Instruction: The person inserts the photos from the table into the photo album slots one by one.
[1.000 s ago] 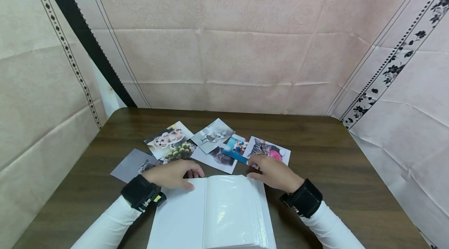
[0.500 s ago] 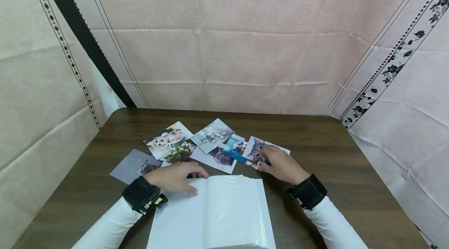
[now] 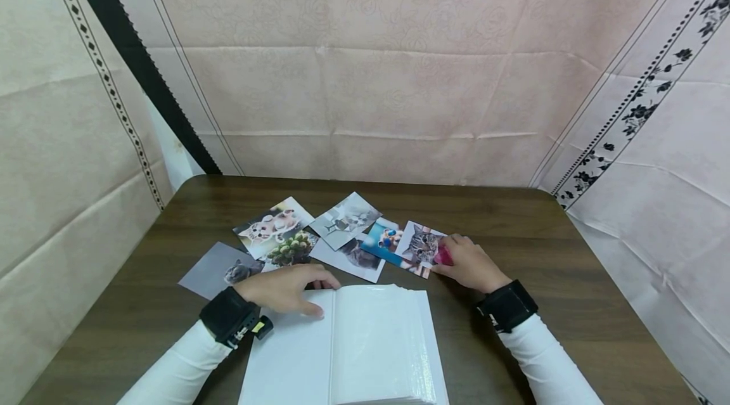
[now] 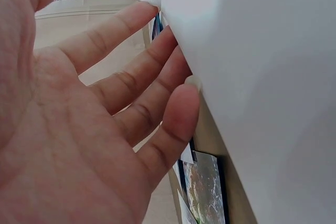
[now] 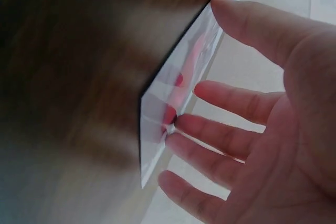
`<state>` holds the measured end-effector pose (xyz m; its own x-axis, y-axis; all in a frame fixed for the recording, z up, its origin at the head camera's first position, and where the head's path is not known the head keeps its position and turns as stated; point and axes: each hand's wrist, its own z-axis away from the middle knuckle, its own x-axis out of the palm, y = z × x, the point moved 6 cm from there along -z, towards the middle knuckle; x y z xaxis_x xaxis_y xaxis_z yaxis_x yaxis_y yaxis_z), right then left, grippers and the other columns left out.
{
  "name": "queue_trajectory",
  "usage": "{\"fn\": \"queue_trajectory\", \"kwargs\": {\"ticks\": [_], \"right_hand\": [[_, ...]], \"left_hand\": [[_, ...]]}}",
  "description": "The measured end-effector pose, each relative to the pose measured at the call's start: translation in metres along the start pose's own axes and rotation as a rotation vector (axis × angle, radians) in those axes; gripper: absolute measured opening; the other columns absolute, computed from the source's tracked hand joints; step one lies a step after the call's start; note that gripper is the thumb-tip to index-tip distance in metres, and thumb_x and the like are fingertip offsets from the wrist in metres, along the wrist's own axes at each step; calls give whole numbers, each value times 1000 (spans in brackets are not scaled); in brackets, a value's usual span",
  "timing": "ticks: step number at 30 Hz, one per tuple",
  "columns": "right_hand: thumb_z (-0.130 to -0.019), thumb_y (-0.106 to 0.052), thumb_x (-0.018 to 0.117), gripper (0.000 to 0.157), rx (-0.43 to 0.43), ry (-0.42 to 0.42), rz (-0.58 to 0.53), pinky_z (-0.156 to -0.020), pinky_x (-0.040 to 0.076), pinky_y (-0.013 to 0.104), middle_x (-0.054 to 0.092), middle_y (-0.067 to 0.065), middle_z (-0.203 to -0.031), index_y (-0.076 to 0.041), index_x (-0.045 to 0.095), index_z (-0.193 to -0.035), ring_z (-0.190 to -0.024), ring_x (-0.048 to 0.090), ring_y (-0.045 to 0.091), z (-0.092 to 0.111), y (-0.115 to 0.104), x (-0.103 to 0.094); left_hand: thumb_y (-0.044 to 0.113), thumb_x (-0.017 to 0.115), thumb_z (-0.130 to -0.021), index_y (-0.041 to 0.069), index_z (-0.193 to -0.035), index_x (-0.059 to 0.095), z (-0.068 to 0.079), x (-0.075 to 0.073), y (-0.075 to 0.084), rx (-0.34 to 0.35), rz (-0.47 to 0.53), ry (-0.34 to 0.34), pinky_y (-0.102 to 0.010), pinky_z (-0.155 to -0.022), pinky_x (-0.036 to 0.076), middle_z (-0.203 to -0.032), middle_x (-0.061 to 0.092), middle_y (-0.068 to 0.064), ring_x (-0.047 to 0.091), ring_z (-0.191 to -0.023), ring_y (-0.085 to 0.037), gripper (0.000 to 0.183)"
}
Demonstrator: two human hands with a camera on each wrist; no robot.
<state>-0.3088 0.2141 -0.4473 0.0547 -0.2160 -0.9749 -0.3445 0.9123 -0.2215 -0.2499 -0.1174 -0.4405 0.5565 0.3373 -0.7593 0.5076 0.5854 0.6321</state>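
Note:
A white photo album (image 3: 376, 348) lies spread on the table, with clear sleeves on its right page. My left hand (image 3: 288, 288) rests at the top of the left page, thumb on the page. In the left wrist view, its loosely bent fingers (image 4: 142, 77) meet the page edge. Over the kitten photo (image 3: 419, 243) with a pink ball, at the right end of the spread pictures, is my right hand (image 3: 470, 263). In the right wrist view, its thumb is at the photo's edge and the other fingers (image 5: 220, 135) extend over its surface, unpinched.
Several overlapping photos lie beyond the album, among them a piglet photo (image 3: 276, 226), a succulent photo (image 3: 292, 248), a pale grey photo (image 3: 346, 221), a blue photo (image 3: 379, 240) and a grey cat photo (image 3: 219, 269). The brown table (image 3: 570, 303) meets a hanging cloth (image 3: 393, 94) behind.
My right hand has moved from the album's top right corner rightward across the kitten photo, uncovering the kitten's face. My left hand has shifted slightly right. The photos have barely moved.

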Motion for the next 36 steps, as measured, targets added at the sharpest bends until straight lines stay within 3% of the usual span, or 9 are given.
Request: {"fn": "queue_trajectory", "kwargs": {"ticks": [5, 10, 19, 27, 36], "right_hand": [[-80, -51, 69, 76, 20, -3, -24, -100, 36, 59, 46, 26, -139, -2, 49, -134, -124, 41, 41, -1, 8, 0], [-80, -57, 66, 88, 64, -65, -77, -103, 29, 64, 32, 31, -148, -1, 40, -142, -133, 29, 47, -1, 13, 3], [-72, -63, 70, 94, 109, -22, -29, -98, 36, 59, 47, 27, -135, -2, 45, -138, -119, 42, 42, -1, 18, 0], [-61, -68, 75, 104, 216, 4, -10, -93, 36, 57, 50, 28, -119, 0, 46, -134, -107, 42, 40, 3, 25, -5], [-56, -73, 74, 113, 256, -14, -4, -89, 37, 56, 47, 31, -119, 5, 46, -133, -105, 39, 42, 6, 29, -9]], "left_hand": [[39, 72, -83, 24, -126, 58, 0, 0, 0, -3, 4, 4, -35, -90, 45, -114, 57, 8, 52, -101, -11, 48], [38, 72, -83, 24, -126, 58, -1, 1, -1, -4, 0, 7, -34, -90, 45, -114, 56, 9, 52, -101, -11, 47], [39, 71, -84, 24, -126, 58, -2, 2, -3, -7, 4, 8, -32, -89, 46, -113, 56, 9, 51, -100, -10, 46], [38, 71, -84, 24, -125, 59, -2, 3, -4, -22, 20, 5, -33, -90, 45, -113, 56, 9, 51, -101, -10, 45], [36, 71, -84, 23, -124, 60, -1, 2, -2, -18, 21, 18, -32, -89, 46, -112, 56, 8, 52, -100, -11, 44]]}}
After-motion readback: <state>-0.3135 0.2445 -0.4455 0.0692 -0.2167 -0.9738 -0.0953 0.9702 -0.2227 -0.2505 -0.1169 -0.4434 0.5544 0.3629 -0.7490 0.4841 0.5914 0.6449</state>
